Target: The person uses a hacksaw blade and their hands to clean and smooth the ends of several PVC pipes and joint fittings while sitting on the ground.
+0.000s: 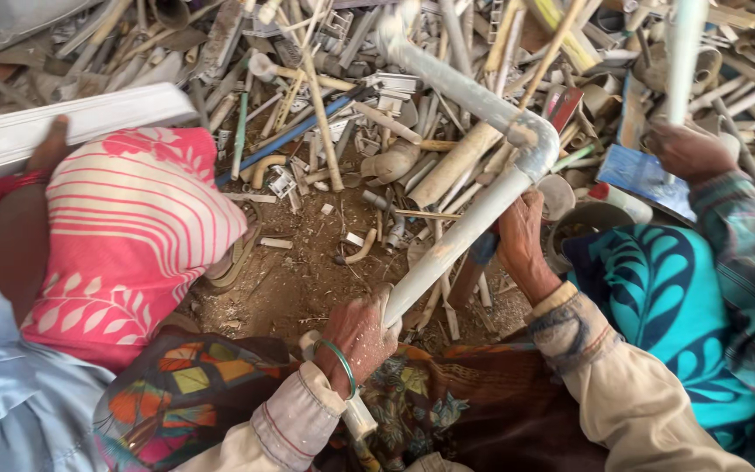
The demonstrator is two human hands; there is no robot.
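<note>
left hand (358, 336) fingers wrapped around rigid grey plastic pipe (456, 240); right hand (522, 245) fingers closed on it below the curved elbow joint (535, 144).

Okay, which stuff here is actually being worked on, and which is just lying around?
In hand:
- white bent pipe, gripped by left hand and right hand

Lying about:
- heap of scrap pipes and plastic strips
- blue pipe
- white moulding and thin white pipe, held by co-workers

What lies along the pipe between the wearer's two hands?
In the head view, only bare white pipe runs between the left hand and the right hand; both grip it, dirt ground beneath.
</note>
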